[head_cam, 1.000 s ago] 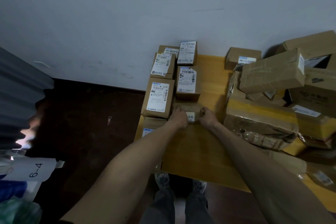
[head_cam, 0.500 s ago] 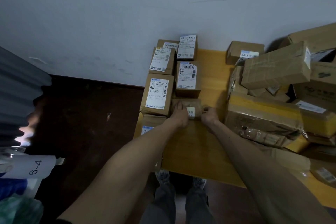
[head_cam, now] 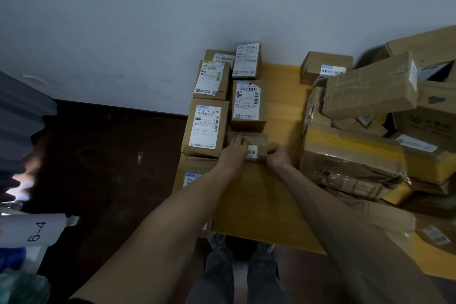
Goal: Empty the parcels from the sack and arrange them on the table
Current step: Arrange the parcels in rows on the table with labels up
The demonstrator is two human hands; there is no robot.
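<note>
Your left hand [head_cam: 234, 153] and right hand [head_cam: 277, 158] clamp the small taped parcel [head_cam: 256, 142], long axis crosswise, touching the labelled box [head_cam: 249, 105] behind it.

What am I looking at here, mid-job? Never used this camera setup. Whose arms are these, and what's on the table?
One wide-angle camera sits on a person's head, looking forward and down, so the arms are the wearer's own. There is no machine. The left hand lies on top of a small brown parcel, and the right hand is at its near right corner. It rests on the yellow table, in line with tidy rows of labelled boxes by the wall. A loose heap of bigger parcels fills the table's right side. The wearer's shoes show below the table edge.
</note>
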